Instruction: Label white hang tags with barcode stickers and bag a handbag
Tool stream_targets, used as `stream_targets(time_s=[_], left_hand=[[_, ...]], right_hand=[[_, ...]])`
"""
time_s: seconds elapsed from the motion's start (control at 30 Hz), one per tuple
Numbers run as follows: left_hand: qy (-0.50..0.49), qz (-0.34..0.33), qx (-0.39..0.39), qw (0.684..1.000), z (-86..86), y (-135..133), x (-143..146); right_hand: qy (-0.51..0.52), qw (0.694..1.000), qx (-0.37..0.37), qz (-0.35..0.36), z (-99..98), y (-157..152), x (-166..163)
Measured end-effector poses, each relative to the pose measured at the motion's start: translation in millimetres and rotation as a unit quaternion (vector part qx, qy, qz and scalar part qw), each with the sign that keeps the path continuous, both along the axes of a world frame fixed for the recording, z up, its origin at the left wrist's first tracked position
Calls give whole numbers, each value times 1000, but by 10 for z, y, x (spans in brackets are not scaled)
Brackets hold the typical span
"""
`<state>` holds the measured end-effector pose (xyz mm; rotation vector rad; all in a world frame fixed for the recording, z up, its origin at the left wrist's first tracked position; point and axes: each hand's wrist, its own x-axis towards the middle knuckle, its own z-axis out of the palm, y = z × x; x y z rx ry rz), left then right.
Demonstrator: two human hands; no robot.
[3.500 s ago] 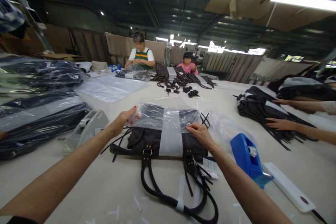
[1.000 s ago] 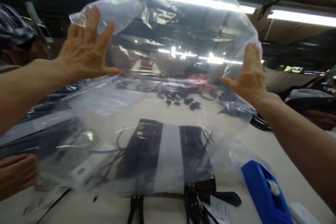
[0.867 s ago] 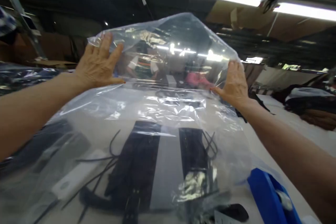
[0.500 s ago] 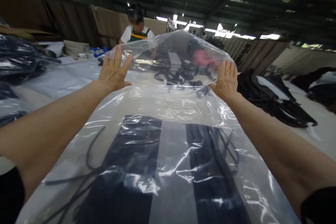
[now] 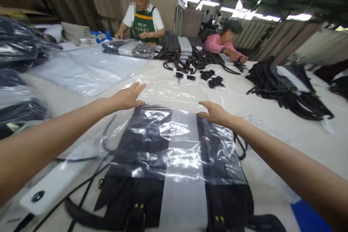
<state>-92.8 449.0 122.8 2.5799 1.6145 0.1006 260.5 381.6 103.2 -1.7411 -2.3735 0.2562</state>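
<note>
A black bag (image 5: 130,195) lies flat before me, with a pale grey band (image 5: 185,203) down its middle. Clear plastic film (image 5: 152,152) covers its far half and runs on past its far edge; the near part with the brass-coloured fittings is uncovered. My left hand (image 5: 132,96) is at the film by the bag's far left corner, fingers stretched and thumb apart. At the far right side my right hand (image 5: 214,111) is low over the film, thumb and forefinger apart. Neither hand is visibly gripping the film.
A white device (image 5: 51,188) with a cable lies at lower left. Plastic sheets (image 5: 89,69) and wrapped dark bundles (image 5: 19,43) are to the left. Black bags (image 5: 285,87) lie at right, more bags (image 5: 185,47) ahead. Two people, in a green apron (image 5: 144,25) and pink top (image 5: 214,43), work across the table.
Both hands have come down and nearer from the raised far end of the film. The film, which stood up ahead, now lies low over the bag's far half, and its near part is bare.
</note>
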Motion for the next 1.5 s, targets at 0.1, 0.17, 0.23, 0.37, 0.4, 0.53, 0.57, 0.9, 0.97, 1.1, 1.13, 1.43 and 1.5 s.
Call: stream_targets(time_s=[0.1, 0.17, 0.23, 0.37, 0.4, 0.53, 0.57, 0.9, 0.97, 1.1, 1.13, 1.43, 1.5], left_hand=[[-27, -124, -84, 988, 39, -865, -122], [-15, -160, -162, 974, 11, -1504, -189], [10, -171, -217, 961, -87, -2068, -239], [32, -128, -193, 972, -397, -2650, -278], [26, -113, -169, 979, -466, -2675, -271], [-4, -54, -39, 998, -634, -2535, -170], [-3, -44, -17, 999, -657, -2488, -131], [8, -19, 30, 999, -802, -2510, 216], [10, -6, 38, 999, -766, -2511, 256], [11, 11, 46, 999, -666, -2484, 324], [10, 13, 46, 999, -649, -2476, 339], [-46, 43, -6, 998, -537, -2210, 336], [-68, 49, -36, 996, -479, -2091, 321]], right_hand=[[16, 989, -89, 120, 104, -886, -286], [4, 976, -168, 140, 99, -1468, -414], [-11, 963, -223, 152, 1, -1945, -476], [-23, 982, -150, 109, -348, -2413, -481], [-17, 989, -118, 89, -424, -2439, -480], [-29, 999, -23, -14, -579, -2375, -546], [-39, 998, -6, -39, -591, -2345, -580], [-114, 991, 53, -34, -665, -2239, -828], [-119, 990, 62, -30, -670, -2210, -843], [-105, 990, 82, -41, -643, -2119, -845], [-93, 991, 87, -50, -624, -2097, -838], [76, 984, 35, -155, -333, -1922, -652], [124, 979, 2, -163, -307, -1857, -581]])
